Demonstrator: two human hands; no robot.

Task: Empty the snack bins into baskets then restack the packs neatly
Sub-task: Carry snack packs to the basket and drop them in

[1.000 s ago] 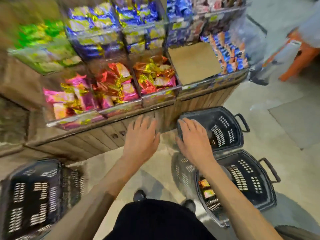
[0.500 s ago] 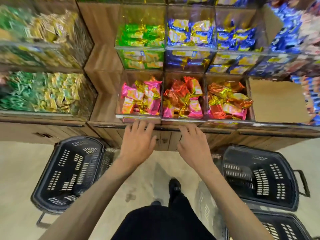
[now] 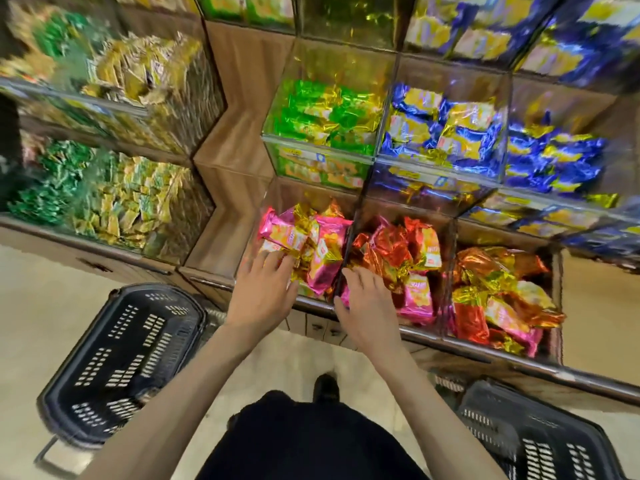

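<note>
Clear bins of foil snack packs line a wooden shelf. My left hand (image 3: 265,289) reaches over the front wall of the bin of pink packs (image 3: 320,244), fingers spread and touching the packs. My right hand (image 3: 363,299) lies at the divider between that bin and the bin of red packs (image 3: 405,251), fingers resting on packs at its front. Neither hand plainly grips a pack. An empty black basket (image 3: 121,358) stands on the floor at the left. Another black basket (image 3: 533,434) shows at the lower right.
A bin of orange packs (image 3: 498,299) sits to the right. Green packs (image 3: 325,116) and blue packs (image 3: 446,126) fill the bins above. Green and yellow packs (image 3: 114,199) fill bins on the left shelf. My shoe (image 3: 325,386) stands on the tiled floor.
My view has swung left and up to the shelf. Both hands have moved forward from the shelf's front edge into the pink and red bins.
</note>
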